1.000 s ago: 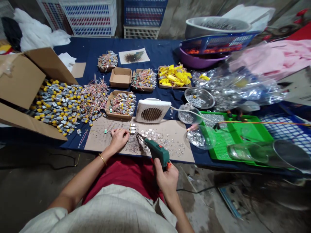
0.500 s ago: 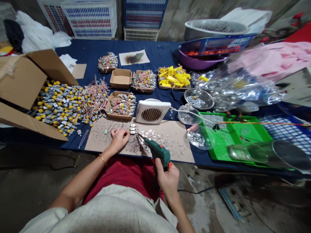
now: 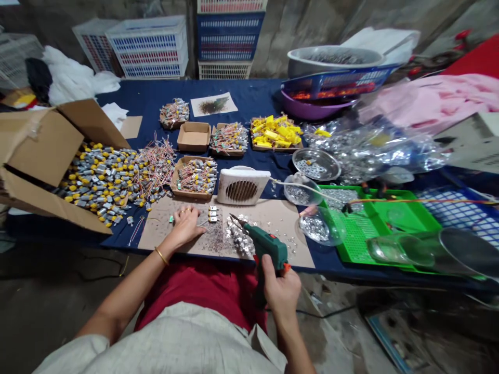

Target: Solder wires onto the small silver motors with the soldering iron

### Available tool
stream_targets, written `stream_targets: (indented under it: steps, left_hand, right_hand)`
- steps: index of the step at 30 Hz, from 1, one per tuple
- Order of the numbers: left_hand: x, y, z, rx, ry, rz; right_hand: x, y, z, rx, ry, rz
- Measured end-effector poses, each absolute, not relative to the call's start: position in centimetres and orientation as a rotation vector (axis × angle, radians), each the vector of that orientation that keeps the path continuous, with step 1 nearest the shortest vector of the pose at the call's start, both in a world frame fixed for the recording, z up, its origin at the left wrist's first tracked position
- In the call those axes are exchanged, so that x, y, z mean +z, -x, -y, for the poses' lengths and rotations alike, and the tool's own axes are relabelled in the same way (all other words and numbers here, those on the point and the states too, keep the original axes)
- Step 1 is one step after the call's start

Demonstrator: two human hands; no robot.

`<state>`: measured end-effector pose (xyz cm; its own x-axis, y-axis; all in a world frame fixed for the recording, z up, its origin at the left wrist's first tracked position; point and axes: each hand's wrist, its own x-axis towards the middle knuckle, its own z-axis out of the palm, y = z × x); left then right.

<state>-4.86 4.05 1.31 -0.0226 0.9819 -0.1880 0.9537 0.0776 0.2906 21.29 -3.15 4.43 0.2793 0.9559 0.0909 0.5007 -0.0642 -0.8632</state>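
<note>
My right hand [image 3: 281,288] is closed around a green soldering gun [image 3: 268,245], its pointed tip over loose shiny metal pieces [image 3: 239,236] on the cardboard sheet [image 3: 288,236]. On the left part of that sheet rests my left hand [image 3: 186,224], palm down, thumb stretched out apart from the bent fingers. Thin wires lie under and beside it, with a small green connector [image 3: 171,219] to its left; whether the fingers pinch them is hidden. Three small motors [image 3: 212,214] with white end faces stand in a column just right of my left fingers.
A vent fan [image 3: 244,187] stands behind the sheet. At left, a cardboard box [image 3: 42,143] spills motors [image 3: 101,179]. Small trays hold wired motors [image 3: 195,175] and yellow parts [image 3: 275,131]. Bowls of metal pieces [image 3: 315,227] and a green basket [image 3: 351,241] are at right.
My left hand has shifted left, away from the motors and onto the wires, its thumb spreading out. The soldering gun has moved right, its tip leaving the motors. The view has tilted up slightly.
</note>
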Motion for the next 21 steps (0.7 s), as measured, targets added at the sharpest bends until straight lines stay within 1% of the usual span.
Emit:
stream_targets:
  steps: [6, 12, 15, 21]
  left_hand:
    - [1.0, 3.9, -5.3, 0.156, -1.905, -1.949]
    - [1.5, 3.5, -5.4, 0.236, -1.866, -1.939]
    - [1.7, 3.4, -5.5, 0.294, -1.801, -1.894]
    - [1.1, 3.5, -5.7, 0.257, -1.728, -1.837]
  right_hand:
    - [4.6, -21.5, 2.7, 0.877, 1.695, 1.199]
    - [4.6, -22.5, 2.7, 0.831, 1.702, 1.218]
    - [4.7, -23.0, 2.6, 0.872, 1.703, 1.147]
    - [4.1, -24.1, 2.3, 0.947, 1.766, 1.069]
